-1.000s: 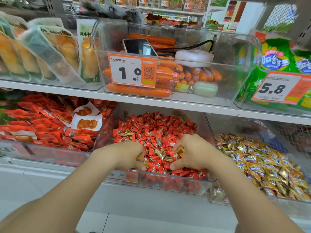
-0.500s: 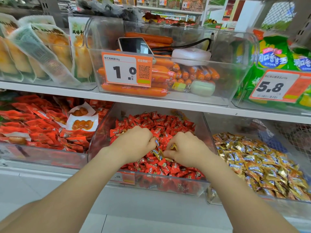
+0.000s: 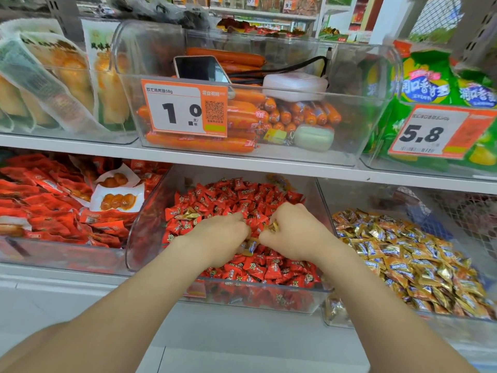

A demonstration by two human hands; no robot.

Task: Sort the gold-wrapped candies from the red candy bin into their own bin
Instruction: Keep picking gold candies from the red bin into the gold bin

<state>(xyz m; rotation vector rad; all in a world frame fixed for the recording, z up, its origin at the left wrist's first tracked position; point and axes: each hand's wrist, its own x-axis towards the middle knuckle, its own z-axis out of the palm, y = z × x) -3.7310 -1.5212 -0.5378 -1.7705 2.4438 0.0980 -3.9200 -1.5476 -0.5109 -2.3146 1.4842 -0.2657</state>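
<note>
Upper shelf (image 3: 80, 146): clear tub (image 3: 357, 125) of orange sausages (image 3: 199, 142) with a phone (image 3: 200, 68) and a white case (image 3: 294, 86) lying on top, a pale green case (image 3: 313, 137) against its front wall, and a 1.0 price tag (image 3: 185, 109) out front. Green bags (image 3: 422, 84) just right of it, red snack packs (image 3: 48, 211) lower left.

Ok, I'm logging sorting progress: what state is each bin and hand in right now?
Clear plastic bin of red-wrapped candies, open-topped, gold strays mixed in.
Clear plastic bin of gold-wrapped candies, open-topped, heaped.
Left hand, curled round a gold-wrapped candy.
Right hand, pinching a second gold-wrapped candy.
</note>
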